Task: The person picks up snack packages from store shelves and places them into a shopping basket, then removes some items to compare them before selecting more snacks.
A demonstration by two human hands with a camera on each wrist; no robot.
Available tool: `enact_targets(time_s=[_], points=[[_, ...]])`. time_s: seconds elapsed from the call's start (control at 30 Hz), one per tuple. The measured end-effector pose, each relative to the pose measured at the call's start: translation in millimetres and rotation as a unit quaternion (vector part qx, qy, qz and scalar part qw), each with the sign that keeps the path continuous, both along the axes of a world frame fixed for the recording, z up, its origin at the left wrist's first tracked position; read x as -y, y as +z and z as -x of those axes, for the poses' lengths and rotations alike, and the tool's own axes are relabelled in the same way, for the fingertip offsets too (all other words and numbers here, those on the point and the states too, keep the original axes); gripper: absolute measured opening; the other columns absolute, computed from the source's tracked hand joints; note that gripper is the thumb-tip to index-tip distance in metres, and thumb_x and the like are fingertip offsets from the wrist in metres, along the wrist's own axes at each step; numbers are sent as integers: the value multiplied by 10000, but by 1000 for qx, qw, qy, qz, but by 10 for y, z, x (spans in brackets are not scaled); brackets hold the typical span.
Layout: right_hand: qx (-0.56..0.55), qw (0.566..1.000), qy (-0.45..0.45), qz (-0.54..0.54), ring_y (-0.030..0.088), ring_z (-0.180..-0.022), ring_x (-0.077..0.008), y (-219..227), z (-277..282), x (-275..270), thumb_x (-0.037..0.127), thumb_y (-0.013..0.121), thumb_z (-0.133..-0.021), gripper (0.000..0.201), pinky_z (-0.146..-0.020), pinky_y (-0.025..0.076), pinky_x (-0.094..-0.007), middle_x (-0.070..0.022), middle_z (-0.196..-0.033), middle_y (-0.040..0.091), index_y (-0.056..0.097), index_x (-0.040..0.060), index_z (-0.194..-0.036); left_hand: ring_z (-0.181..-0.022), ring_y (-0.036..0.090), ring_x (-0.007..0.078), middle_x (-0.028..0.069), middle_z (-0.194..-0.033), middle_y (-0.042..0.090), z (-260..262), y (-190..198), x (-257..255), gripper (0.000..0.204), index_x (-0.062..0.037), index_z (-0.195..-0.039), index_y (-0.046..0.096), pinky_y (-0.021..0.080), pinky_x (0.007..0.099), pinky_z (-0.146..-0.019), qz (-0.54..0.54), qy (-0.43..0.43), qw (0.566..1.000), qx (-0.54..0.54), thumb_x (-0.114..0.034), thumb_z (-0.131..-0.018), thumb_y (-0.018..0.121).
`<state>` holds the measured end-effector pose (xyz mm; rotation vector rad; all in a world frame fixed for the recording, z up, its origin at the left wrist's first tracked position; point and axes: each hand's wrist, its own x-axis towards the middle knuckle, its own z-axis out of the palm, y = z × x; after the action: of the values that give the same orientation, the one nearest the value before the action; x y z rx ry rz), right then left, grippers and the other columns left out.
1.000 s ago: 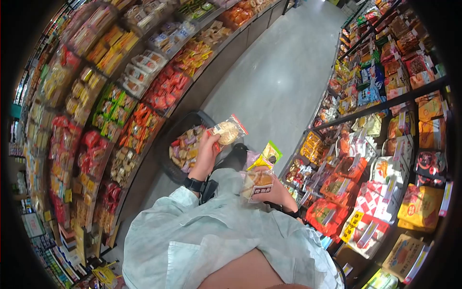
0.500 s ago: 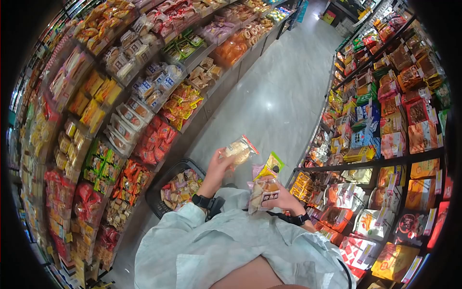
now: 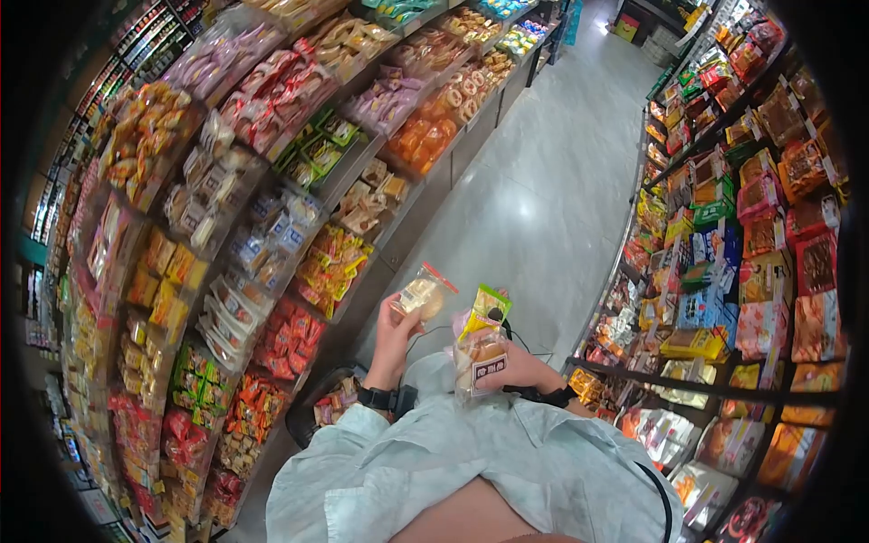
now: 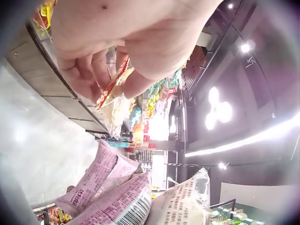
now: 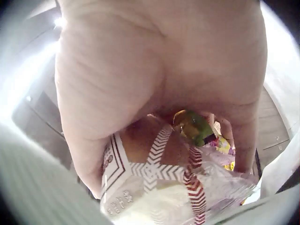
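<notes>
In the head view my left hand (image 3: pixel 391 342) pinches a clear-wrapped round pastry (image 3: pixel 424 299) with a red strip on its top edge. Seen from the left wrist, fingers and thumb close on the edge of that pastry's wrapper (image 4: pixel 115 105). My right hand (image 3: pixel 529 369) grips a bunch of packaged snacks against its palm. Among them are a clear-wrapped brown bread (image 3: pixel 482 366) with a dark printed label and a yellow-green packet (image 3: pixel 486 309). Purple packets (image 4: pixel 124 201) of the bunch show below the left hand in the left wrist view.
Shelves of bagged snacks (image 3: pixel 294 339) line the left side. More packaged goods (image 3: pixel 711 317) fill the rack on the right. Between them runs a grey floor aisle (image 3: pixel 525 217). A dark basket (image 3: pixel 293 418) holding snacks stands low at left, partly covered by my sleeve.
The head view has shifted, showing more of the left shelves and less of the basket. My left hand, still pinching the pastry, has tilted it more upright. The right hand keeps its bunch.
</notes>
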<state>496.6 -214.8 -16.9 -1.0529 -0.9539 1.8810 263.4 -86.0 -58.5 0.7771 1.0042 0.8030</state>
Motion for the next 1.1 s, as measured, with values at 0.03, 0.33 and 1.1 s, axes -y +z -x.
enact_targets(time_s=[0.03,0.33,1.1], points=[[2,1000,1,-10,632,-1084,-100,-26,-194,-185,102,867,-791,636,-970,516,-299,-6,-1208,677,552,91,-1344,-1057,644,124,58,-1279,651,-156,-4,-179,504,-89,-1432,417,532,275,-835,-9,4,1000,-12,-96,-993,665],[16,999,-25,-20,620,-1123,-115,-162,-1767,-1456,126,903,-751,705,-969,525,-314,-19,-1263,643,532,110,-1350,-900,638,119,82,-1164,661,-1699,287,-1530,506,-35,-1391,419,536,271,-774,24,60,996,-58,-126,-976,694],[38,986,-158,45,649,-1106,-141,-104,-3868,-4355,-14,867,-729,789,-938,553,-323,-45,-1259,652,474,123,-1400,-960,654,157,54,-1204,634,-3955,-303,-5268,389,-141,-1361,444,537,325,-805,68,74,995,16,-180,-1023,634]])
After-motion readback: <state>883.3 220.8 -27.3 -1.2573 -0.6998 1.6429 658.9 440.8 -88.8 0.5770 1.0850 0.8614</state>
